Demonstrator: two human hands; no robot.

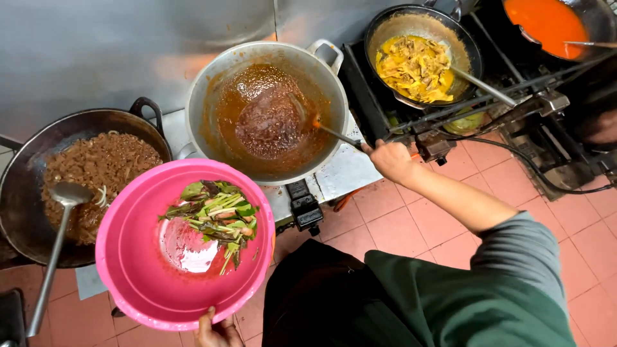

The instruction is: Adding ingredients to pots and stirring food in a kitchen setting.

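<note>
My left hand (215,331) grips the near rim of a pink plastic basin (138,283) that holds green leaves, lemongrass stalks and a little reddish liquid. My right hand (391,159) is closed on the long metal handle of a ladle (273,122). The ladle's bowl is lifted out of a big grey metal wok (212,77) and is full of thick brown sauce. The basin is tilted and hangs just in front of this wok, over its near rim.
A black wok (26,160) of brown minced mix with a metal spoon (54,250) stands at the left. At the back right are a dark pan (466,38) of yellow curry and a pot (601,19) of orange-red sauce on gas burners. Pink floor tiles lie below.
</note>
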